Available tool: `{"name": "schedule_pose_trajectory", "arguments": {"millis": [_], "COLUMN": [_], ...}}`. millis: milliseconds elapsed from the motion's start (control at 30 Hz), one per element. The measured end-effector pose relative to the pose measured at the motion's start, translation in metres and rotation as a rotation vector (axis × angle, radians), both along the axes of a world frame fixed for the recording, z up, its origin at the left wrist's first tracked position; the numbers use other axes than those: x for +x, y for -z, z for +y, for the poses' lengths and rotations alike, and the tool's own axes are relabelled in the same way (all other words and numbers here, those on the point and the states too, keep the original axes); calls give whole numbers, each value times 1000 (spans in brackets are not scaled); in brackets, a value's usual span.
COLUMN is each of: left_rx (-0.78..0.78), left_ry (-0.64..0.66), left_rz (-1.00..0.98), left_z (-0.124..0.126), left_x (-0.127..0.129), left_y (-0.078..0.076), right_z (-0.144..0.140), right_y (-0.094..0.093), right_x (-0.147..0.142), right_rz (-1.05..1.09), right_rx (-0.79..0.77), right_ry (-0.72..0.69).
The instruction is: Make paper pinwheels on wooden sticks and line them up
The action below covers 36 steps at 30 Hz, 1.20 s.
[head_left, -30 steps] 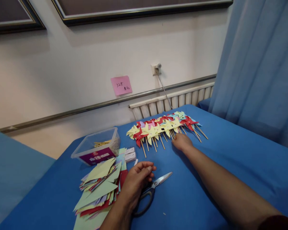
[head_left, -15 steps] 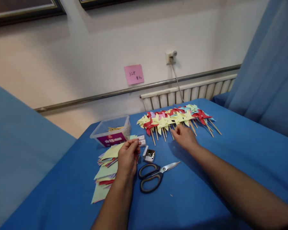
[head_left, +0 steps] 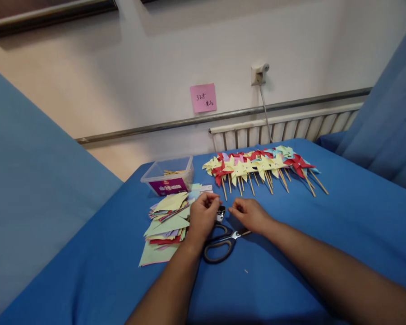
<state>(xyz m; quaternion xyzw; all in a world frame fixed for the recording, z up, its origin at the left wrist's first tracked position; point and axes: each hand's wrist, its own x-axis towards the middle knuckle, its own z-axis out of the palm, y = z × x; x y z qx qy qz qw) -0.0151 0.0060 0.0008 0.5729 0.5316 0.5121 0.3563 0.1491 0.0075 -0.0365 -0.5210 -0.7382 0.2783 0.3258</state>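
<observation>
My left hand [head_left: 203, 214] is closed in a pinch just beside a small open box [head_left: 221, 213] of shiny metal pieces, hiding part of it. Whatever lies between those fingertips is too small to make out. Right of the box, my right hand [head_left: 252, 215] hovers with curled fingers pressed together, their contents hidden. Scissors [head_left: 220, 251] with dark handles lie under and between my hands, blades pointing right. To the left are stacked coloured paper sheets [head_left: 171, 223]. Finished-looking paper pinwheels [head_left: 238, 170] on wooden sticks lie in a row behind my right hand.
A clear plastic tub [head_left: 171, 185] with a purple label holds wooden sticks at the back left. Small white boxes [head_left: 206, 188] sit beside it. A tiny scrap [head_left: 246, 271] lies on the blue cloth [head_left: 274, 280]. Behind stand a radiator [head_left: 284, 128] and a wall.
My right hand has drawn back from the pinwheel sticks toward the small box. My left hand has moved right, beside the box. The view has shifted a little.
</observation>
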Motion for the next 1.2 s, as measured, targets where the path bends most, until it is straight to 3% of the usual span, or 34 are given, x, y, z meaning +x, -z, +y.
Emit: {"name": "schedule_pose_trajectory", "arguments": {"millis": [167,300,433,533,600,667,767,900,1200], "left_rx": [81,152,152,75,-41,-184,-171,-191,-282], "left_ry": [154,103,-91,-196,-319,-354,-343,-317,-363], "left_rz": [221,237,344,695,856,954,1058,1088,901], "left_z": [-18,-20,-1,15,21,22,21,19,21], "left_x": [12,10,-26,-69,-93,-107,-110,-107,-114], "left_y": [6,-4,-29,-41,-41,-34,-25,-22,-25], "right_z": [11,10,10,10,9,9,7,6,5], "right_y": [15,17,16,16,16,15,15,15,13], "right_x": [0,2,2,1,1,0,0,1,2], "right_rz": [-38,-75,-83,-89,-105,-123,-135,-135,-129], "right_rx": [-51,-74,-94,-108,-104,-97,-92,-92,-96], "right_ry": [-42,-71,-94,-91,-87,-84,-92,-101,-110]}}
